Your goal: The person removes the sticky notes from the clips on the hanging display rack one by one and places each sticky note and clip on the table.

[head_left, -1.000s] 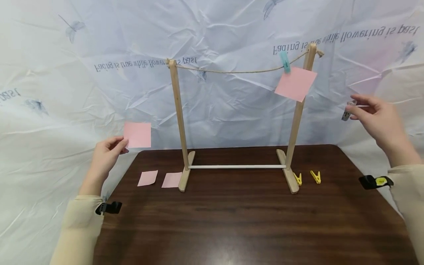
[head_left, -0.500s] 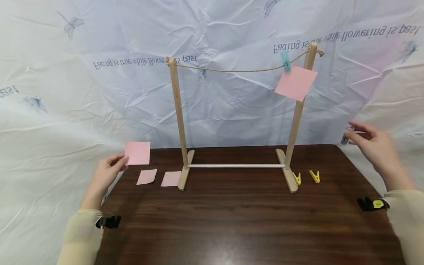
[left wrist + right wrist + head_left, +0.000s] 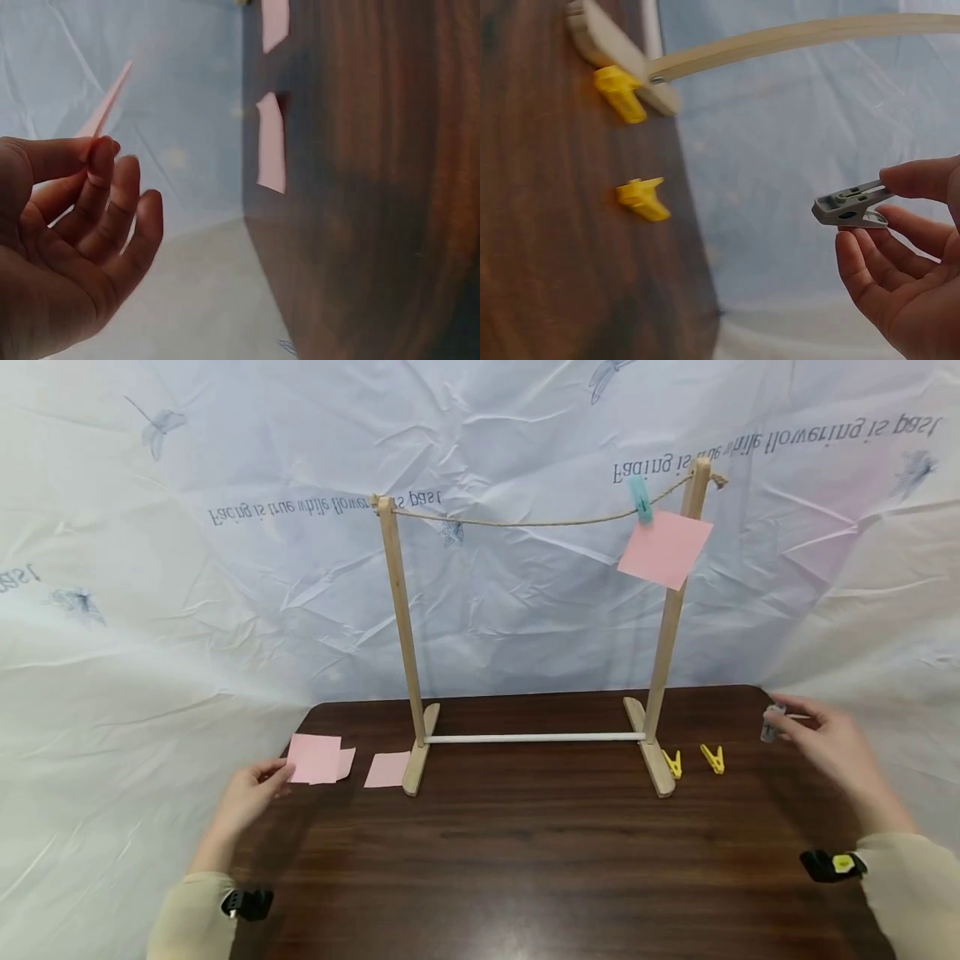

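Between thumb and fingers, my left hand [image 3: 257,793] pinches a square pink paper [image 3: 315,758] by its edge. In the head view this sheet partly covers another pink paper [image 3: 346,763] lying on the table; in the left wrist view the held sheet [image 3: 109,103] is seen nearly edge-on, clear of the tabletop. At the right, my right hand [image 3: 828,747] holds a grey clothespin [image 3: 850,205] by its handles, thumb on one and fingers on the other. Two yellow clothespins [image 3: 713,759] lie on the table to the left of that hand.
A wooden stand [image 3: 402,618] carries a sagging rope [image 3: 525,523] between two posts. Near its right post, a teal clothespin [image 3: 641,500] clips a pink paper [image 3: 666,550] to the rope. One more pink paper [image 3: 387,769] lies by the stand's left foot. A printed sheet hangs behind the table [image 3: 525,860].
Both hands have come down toward the table, the left with its pink paper and the right with the grey clothespin. The stand and the hung paper stay where they were.
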A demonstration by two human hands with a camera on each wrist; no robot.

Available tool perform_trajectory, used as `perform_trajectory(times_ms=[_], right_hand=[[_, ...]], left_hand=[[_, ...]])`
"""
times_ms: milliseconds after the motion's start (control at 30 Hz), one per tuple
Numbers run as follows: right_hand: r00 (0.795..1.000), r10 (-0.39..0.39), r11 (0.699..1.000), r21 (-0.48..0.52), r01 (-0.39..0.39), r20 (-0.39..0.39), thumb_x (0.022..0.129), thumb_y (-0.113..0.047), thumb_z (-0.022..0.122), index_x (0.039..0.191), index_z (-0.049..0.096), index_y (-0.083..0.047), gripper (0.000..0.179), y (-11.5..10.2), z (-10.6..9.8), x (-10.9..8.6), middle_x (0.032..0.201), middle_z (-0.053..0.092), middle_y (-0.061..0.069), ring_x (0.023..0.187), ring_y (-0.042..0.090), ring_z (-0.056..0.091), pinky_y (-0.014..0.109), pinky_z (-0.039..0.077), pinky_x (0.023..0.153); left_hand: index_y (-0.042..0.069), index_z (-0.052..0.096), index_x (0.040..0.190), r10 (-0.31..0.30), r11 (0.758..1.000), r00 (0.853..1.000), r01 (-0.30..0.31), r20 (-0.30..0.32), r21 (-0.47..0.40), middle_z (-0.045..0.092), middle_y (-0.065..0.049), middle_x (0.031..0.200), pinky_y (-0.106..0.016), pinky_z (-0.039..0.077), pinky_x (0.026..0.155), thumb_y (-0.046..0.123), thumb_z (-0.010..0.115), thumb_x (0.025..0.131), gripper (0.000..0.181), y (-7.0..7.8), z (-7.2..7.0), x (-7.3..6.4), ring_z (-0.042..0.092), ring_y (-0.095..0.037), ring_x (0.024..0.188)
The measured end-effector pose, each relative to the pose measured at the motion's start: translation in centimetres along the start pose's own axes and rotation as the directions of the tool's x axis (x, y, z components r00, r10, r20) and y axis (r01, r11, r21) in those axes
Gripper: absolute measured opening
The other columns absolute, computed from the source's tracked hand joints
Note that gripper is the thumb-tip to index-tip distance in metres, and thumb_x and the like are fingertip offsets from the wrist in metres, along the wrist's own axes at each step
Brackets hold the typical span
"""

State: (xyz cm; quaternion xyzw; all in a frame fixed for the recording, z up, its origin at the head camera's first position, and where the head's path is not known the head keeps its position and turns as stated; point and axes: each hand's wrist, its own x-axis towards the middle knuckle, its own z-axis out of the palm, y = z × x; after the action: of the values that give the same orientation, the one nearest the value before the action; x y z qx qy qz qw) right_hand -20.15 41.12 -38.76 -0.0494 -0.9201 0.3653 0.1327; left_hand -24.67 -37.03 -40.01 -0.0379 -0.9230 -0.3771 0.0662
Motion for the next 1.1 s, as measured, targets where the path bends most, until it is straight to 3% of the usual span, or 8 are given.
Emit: perform_trajectory(times_ms=[67, 167, 233, 300, 500, 700, 933, 1100], right_hand=[[1.000, 0.004, 1.000, -0.025, -0.003, 0.030, 0.104, -0.045, 0.052, 0.153, 0.038, 0.002, 0.069, 0.7, 0.5, -0.3, 0.129, 0.055, 0.037, 0.076, -0.011, 0.055, 0.032, 0.051, 0.063], [0.997, 0.022, 0.999, -0.050, -0.018, 0.072, 0.104, -0.047, 0.051, 0.152, 0.038, 0.003, 0.070, 1.6, 1.4, -0.7, 0.128, 0.056, 0.039, 0.085, 0.017, 0.068, 0.049, 0.050, 0.070], [0.995, 0.022, 0.998, -0.067, -0.016, 0.096, 0.104, -0.047, 0.051, 0.151, 0.039, 0.005, 0.070, 2.2, 2.0, -1.0, 0.124, 0.058, 0.039, 0.092, 0.037, 0.069, 0.056, 0.048, 0.071], [0.993, 0.020, 0.997, -0.070, -0.012, 0.119, 0.105, -0.045, 0.052, 0.149, 0.040, 0.007, 0.070, 2.7, 2.6, -1.4, 0.127, 0.055, 0.041, 0.099, 0.048, 0.066, 0.060, 0.048, 0.072], [0.986, 0.057, 0.995, -0.093, -0.042, 0.159, 0.104, -0.047, 0.052, 0.146, 0.041, 0.011, 0.072, 3.9, 3.2, -2.2, 0.116, 0.061, 0.038, 0.096, 0.047, 0.066, 0.060, 0.049, 0.073], [0.978, 0.076, 0.988, -0.149, -0.048, 0.193, 0.104, -0.047, 0.052, 0.142, 0.045, 0.013, 0.072, 4.3, 3.2, -2.3, 0.099, 0.070, 0.025, 0.084, 0.033, 0.067, 0.059, 0.049, 0.074], [0.974, 0.099, 0.982, -0.180, -0.062, 0.202, 0.103, -0.049, 0.052, 0.139, 0.047, 0.014, 0.072, 4.8, 3.5, -2.1, 0.096, 0.071, 0.023, 0.077, 0.024, 0.067, 0.054, 0.050, 0.069], [0.968, 0.119, 0.982, -0.171, -0.081, 0.222, 0.103, -0.050, 0.051, 0.140, 0.046, 0.014, 0.074, 5.1, 3.4, -2.0, 0.107, 0.067, 0.032, 0.081, 0.030, 0.070, 0.051, 0.051, 0.068]], left_hand=[[-0.018, 0.054, 0.131, -0.022, 1.000, 1.000, 0.021, 0.017, 0.019, 0.070, -0.014, 0.090, -0.026, 0.054, 0.066, 0.026, 0.055, 0.106, 0.051, -0.6, 0.2, 0.0, 0.070, -0.016, 0.077], [-0.020, 0.054, 0.129, -0.048, 0.999, 0.998, 0.048, 0.034, 0.013, 0.070, -0.021, 0.095, -0.031, 0.056, 0.067, 0.024, 0.056, 0.105, 0.050, -1.4, 0.4, 0.0, 0.072, -0.026, 0.080], [-0.021, 0.054, 0.127, -0.062, 0.998, 0.997, 0.061, 0.042, 0.020, 0.070, -0.023, 0.097, -0.032, 0.057, 0.067, 0.021, 0.057, 0.105, 0.048, -1.9, 0.5, -0.2, 0.071, -0.028, 0.080], [-0.022, 0.055, 0.126, -0.073, 0.997, 0.996, 0.072, 0.047, 0.014, 0.071, -0.024, 0.097, -0.031, 0.057, 0.066, 0.018, 0.058, 0.104, 0.046, -2.3, 0.5, -0.4, 0.071, -0.029, 0.079], [-0.023, 0.056, 0.123, -0.068, 0.998, 0.996, 0.067, 0.065, 0.018, 0.070, -0.024, 0.095, -0.028, 0.057, 0.064, 0.014, 0.059, 0.103, 0.042, -3.2, 0.6, -0.7, 0.071, -0.027, 0.075], [-0.024, 0.055, 0.122, -0.087, 0.996, 0.992, 0.083, 0.093, 0.041, 0.070, -0.024, 0.096, -0.028, 0.056, 0.064, 0.015, 0.058, 0.104, 0.043, -3.6, 0.8, -0.9, 0.070, -0.025, 0.076], [-0.023, 0.055, 0.122, -0.109, 0.994, 0.988, 0.105, 0.105, 0.043, 0.071, -0.023, 0.095, -0.027, 0.055, 0.063, 0.013, 0.059, 0.102, 0.042, -4.6, 1.3, -1.3, 0.069, -0.023, 0.073], [-0.025, 0.052, 0.122, -0.129, 0.991, 0.985, 0.125, 0.117, 0.042, 0.071, -0.024, 0.093, -0.029, 0.055, 0.063, 0.012, 0.058, 0.103, 0.042, -4.9, 1.7, -1.2, 0.068, -0.024, 0.072]])
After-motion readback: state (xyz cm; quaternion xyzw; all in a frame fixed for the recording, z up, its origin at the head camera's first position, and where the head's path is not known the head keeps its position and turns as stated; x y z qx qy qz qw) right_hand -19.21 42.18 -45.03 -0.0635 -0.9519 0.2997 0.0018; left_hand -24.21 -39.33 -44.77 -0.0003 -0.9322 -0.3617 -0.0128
